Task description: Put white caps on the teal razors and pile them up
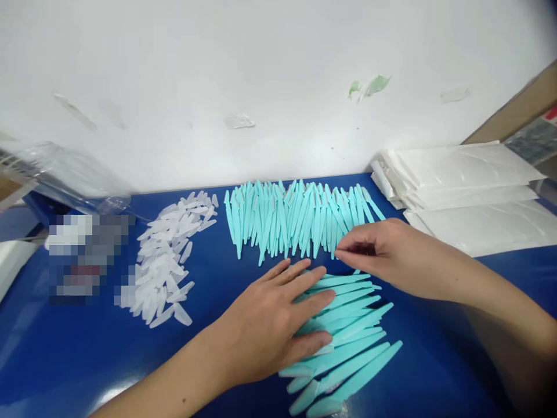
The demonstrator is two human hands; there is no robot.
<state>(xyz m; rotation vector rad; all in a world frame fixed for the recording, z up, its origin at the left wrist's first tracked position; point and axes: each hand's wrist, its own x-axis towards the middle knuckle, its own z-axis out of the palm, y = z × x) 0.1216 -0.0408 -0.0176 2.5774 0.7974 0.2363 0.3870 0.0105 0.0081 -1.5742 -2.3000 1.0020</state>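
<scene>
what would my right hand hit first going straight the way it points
The right hand would likely meet the far row of turquoise eyebrow razors first, though its height above them is unclear.

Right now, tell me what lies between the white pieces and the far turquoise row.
In the head view, only bare blue tabletop separates white pieces from turquoise row.

Bench (pixel 65 348): blue, glossy surface, light glare at 7 o'clock. At 12, a dense, roughly upright-pointing row of turquoise sticks (pixel 282 217), partly overlapping. At 5, a second batch of turquoise sticks (pixel 369 360), fanned slantwise. At 10, translucent white pieces (pixel 169 249) — loose heap, some strays at its margins. At 2, flat white packets (pixel 474 168), stacked. At 9, pixelated items (pixel 82 255) — identity unreadable.
</scene>
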